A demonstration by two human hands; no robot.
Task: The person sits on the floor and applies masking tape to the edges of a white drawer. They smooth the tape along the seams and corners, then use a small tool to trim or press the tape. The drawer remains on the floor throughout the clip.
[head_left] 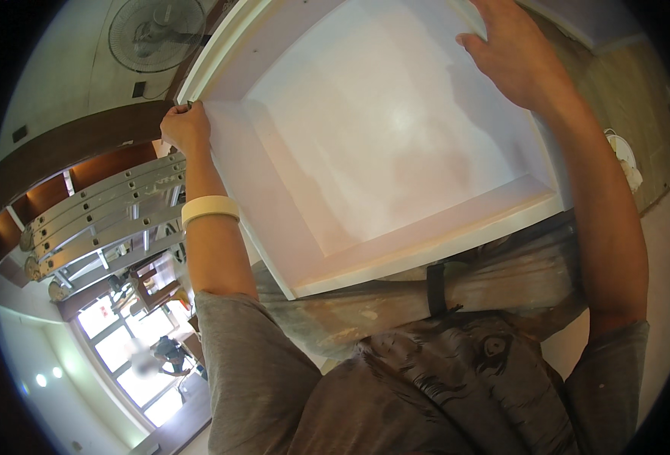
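A white, shallow open box that looks like a drawer (395, 121) is tilted in front of my body, its inside facing me. My left hand (185, 127) is closed at the box's left corner, with the fingers curled at the rim. A small dark spot shows by its fingertips, too small to name. At the far right my right hand (509, 57) holds the right wall, thumb inside and the other fingers hidden behind it. The near edge of the box lies close to my waist.
An aluminium ladder (107, 216) lies along the left, with a wooden shelf unit (115, 167) beside it. A standing fan (156, 34) is at the upper left. Another person (172, 356) is by the bright window (122, 364). A white bucket (621, 152) stands at the right.
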